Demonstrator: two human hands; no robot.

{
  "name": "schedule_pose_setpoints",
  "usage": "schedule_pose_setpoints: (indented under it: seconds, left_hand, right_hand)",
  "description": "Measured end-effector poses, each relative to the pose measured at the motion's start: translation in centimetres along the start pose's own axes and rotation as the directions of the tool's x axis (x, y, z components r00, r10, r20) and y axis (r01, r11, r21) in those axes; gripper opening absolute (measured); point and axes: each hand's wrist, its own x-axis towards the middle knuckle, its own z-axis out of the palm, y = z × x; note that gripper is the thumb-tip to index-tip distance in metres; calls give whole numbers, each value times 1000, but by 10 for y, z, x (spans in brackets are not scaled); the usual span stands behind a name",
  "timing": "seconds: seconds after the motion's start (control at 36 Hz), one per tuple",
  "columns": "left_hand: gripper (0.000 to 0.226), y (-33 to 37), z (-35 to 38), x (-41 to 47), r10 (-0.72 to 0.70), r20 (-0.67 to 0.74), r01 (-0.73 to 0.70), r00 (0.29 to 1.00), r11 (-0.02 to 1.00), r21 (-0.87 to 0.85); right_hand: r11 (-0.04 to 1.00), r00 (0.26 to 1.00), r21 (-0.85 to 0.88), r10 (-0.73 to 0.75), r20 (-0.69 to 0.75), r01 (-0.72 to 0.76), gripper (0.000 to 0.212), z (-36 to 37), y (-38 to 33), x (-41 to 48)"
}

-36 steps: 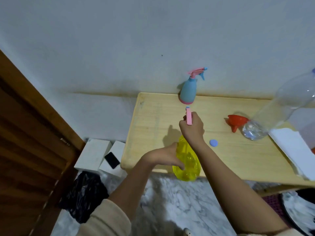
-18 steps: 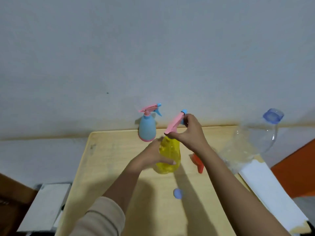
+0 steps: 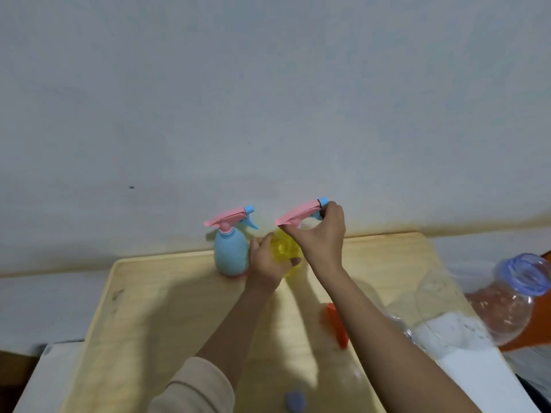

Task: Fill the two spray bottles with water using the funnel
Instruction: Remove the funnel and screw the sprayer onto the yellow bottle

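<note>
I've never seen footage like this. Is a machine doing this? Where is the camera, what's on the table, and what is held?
No machine here: these are a person's two bare hands, filmed by a wide-angle camera worn on the head, looking forward and down. The left hand holds the yellow spray bottle by its body, and the right hand pinches its pink spray head. Just left of it a blue spray bottle stands on the wooden table. Also on the table: an orange funnel partly hidden by the right arm, a small blue cap nearest the camera, a large clear bottle with an open mouth, and a white sheet at the right.
</note>
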Motion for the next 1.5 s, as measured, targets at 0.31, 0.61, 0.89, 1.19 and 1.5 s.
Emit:
schedule_pose_setpoints:
  seconds: [0.31,0.61,0.89,1.19,1.5]
  left_hand:
    - [52,-9,2,14,96,-121,-94,988,995,17]
    - [55,-5,-5,3,26,-27,-32,999,969,-243]
    - [65,11,-10,-7,-107,54,105,993,993,45]
    - [16,28,-32,-20,-98,388,73,917,994,79]
    - [58,128,-11,-61,306,519,-90,798,912,-399]
  right_hand:
    - [1000,1000,-29,10,10,-10,65,28,2,11]
    - [996,999,-94,-6,-36,3,63,32,9,-6]
    - [995,999,-99,-3,-37,-1,60,27,6,-12]
    - [989,988,-140,28,-153,-50,37,-27,-2,-52]
    - [958,918,-138,190,-347,-251,18,-67,41,-177]
